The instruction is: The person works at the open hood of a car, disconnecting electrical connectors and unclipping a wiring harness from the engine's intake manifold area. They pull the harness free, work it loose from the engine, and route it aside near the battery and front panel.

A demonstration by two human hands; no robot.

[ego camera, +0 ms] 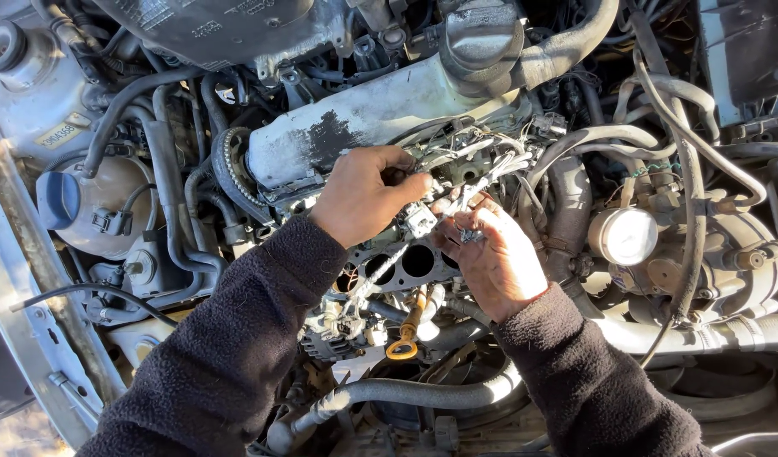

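I look down into an open car engine bay. My left hand (368,193) is closed on a bundle of thin white wires (478,154) beside the worn white valve cover (368,118). My right hand (490,254) pinches the same wiring lower down, near a small grey plug connector (420,220) that hangs between both hands. Below the hands is a metal block face with several round ports (406,264). Both arms wear dark fleece sleeves.
A yellow dipstick handle (403,345) stands below the ports. A corrugated grey hose (406,393) runs along the bottom. A reservoir with a blue cap (59,199) is at the left, a round white canister (626,235) and thick hoses at the right.
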